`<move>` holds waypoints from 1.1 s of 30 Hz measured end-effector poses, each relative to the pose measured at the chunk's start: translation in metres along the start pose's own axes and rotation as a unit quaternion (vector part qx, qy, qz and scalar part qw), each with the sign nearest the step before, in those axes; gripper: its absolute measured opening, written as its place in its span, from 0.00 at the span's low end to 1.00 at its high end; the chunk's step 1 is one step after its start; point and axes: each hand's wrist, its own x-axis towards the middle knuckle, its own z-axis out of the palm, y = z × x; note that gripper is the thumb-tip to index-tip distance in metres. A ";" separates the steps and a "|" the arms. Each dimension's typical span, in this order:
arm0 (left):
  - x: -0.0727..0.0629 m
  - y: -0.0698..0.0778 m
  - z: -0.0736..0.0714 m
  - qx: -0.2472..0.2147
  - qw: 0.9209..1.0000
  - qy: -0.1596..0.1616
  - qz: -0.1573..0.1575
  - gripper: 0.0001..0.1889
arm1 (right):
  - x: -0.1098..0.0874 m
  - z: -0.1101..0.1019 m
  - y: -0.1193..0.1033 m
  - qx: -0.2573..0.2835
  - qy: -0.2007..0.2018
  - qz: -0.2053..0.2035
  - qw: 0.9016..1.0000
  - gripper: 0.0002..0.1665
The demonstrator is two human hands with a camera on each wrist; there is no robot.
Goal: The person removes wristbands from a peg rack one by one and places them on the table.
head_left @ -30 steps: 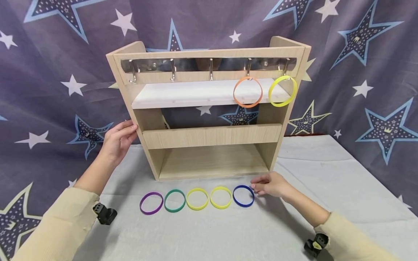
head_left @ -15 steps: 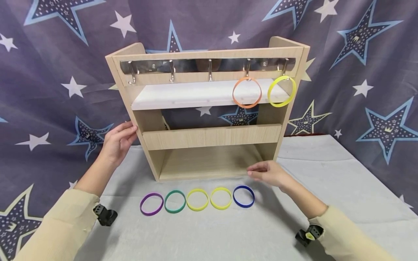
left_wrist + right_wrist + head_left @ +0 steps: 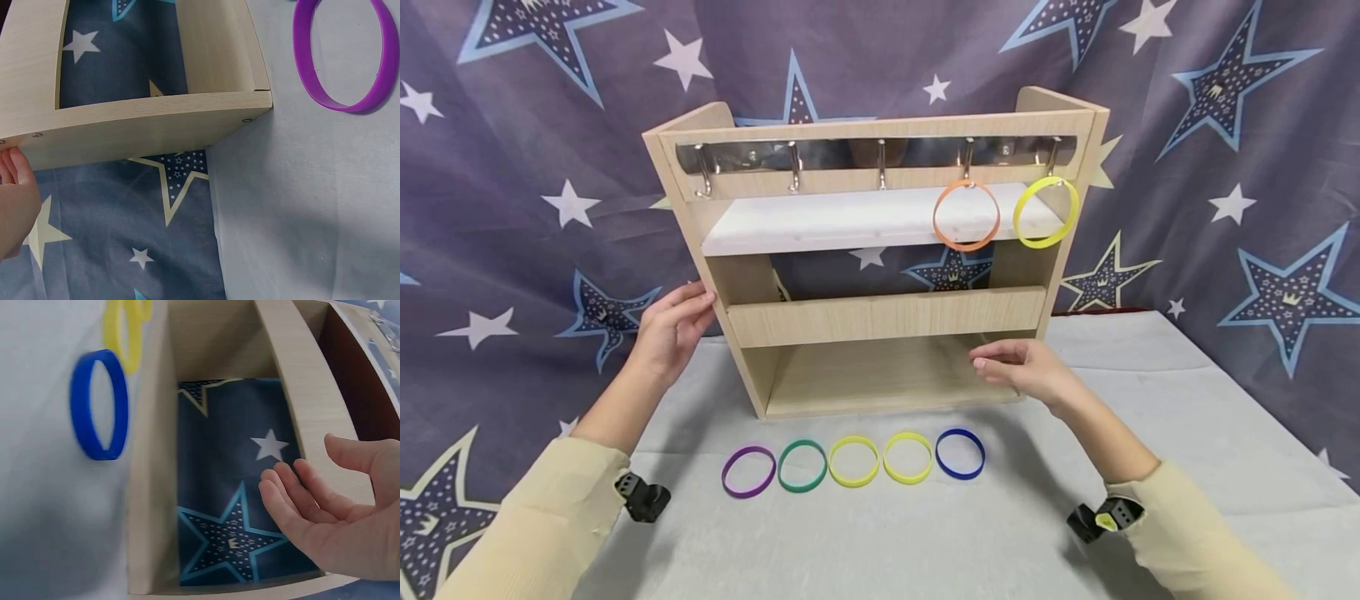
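Note:
My left hand [image 3: 672, 331] rests with its fingertips on the left side of a wooden shelf unit [image 3: 887, 317]. In front of the unit's lower opening, toward its right side, my right hand [image 3: 1026, 367] hangs in the air, fingers relaxed and holding nothing. A row of silicone wristbands lies on the cloth before the unit: purple [image 3: 723, 479], green [image 3: 779, 472], two yellow ones, and at the right end a blue wristband [image 3: 937, 460]. An orange wristband [image 3: 935, 218] and a yellow wristband [image 3: 1077, 208] hang from the two rightmost hooks.
A metal hook rail [image 3: 842, 156] runs along the unit's top front; its three left hooks carry no bands. Below it is a white shelf [image 3: 820, 218]. Grey cloth [image 3: 865, 550] covers the table, and a star-patterned curtain [image 3: 880, 50] hangs behind.
My right hand has risen from beside the blue wristband, up and away from the table to the lower opening. The left hand and the wristbands have stayed put.

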 end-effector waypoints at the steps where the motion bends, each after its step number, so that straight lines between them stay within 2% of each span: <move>1: 0.000 0.000 0.000 0.000 1.000 0.000 0.000 0.09 | 0.000 -0.002 -0.002 0.010 0.002 -0.005 1.000 0.26; 7: 0.000 0.000 -0.001 -0.005 1.000 -0.002 0.004 0.09 | 0.004 -0.012 -0.021 0.074 0.033 -0.046 0.996 0.26; 17: 0.001 0.000 0.000 0.002 1.000 0.006 -0.001 0.09 | 0.010 -0.015 -0.042 0.102 0.051 -0.059 0.992 0.25; 23: 0.002 0.000 0.001 -0.002 1.000 0.008 -0.006 0.09 | 0.011 -0.017 -0.052 0.137 0.053 -0.099 0.984 0.24; 28: 0.002 -0.001 0.001 -0.009 1.000 0.007 -0.005 0.09 | 0.011 -0.018 -0.062 0.161 0.066 -0.105 0.979 0.25; 33: 0.001 -0.001 0.000 -0.011 1.000 0.010 -0.005 0.09 | 0.012 -0.016 -0.071 0.209 0.091 -0.115 0.967 0.23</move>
